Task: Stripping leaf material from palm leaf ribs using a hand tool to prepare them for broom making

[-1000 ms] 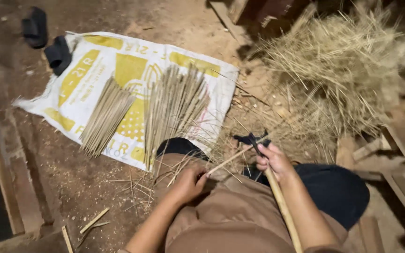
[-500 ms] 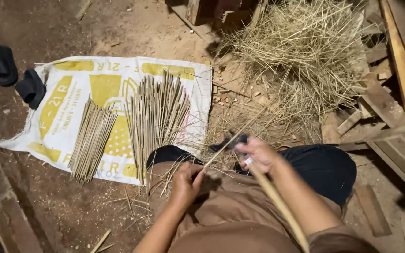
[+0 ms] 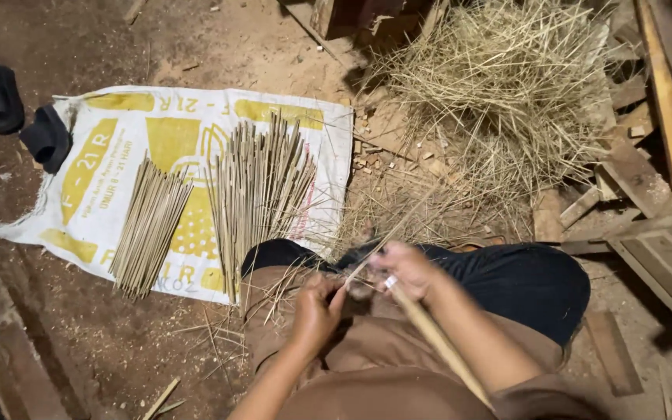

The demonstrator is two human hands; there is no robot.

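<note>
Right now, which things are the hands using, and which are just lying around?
In use: left hand, right hand, thin stick, long handle, stick bundles on sack.
Lying about: black shoes, planks, straw heap.

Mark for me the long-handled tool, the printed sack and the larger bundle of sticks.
Long-handled tool (image 3: 437, 338), head view, on the wooden handle below the right hand.
Printed sack (image 3: 110, 136), head view, on a bare yellow patch.
Larger bundle of sticks (image 3: 262, 190), head view, mid-bundle.
</note>
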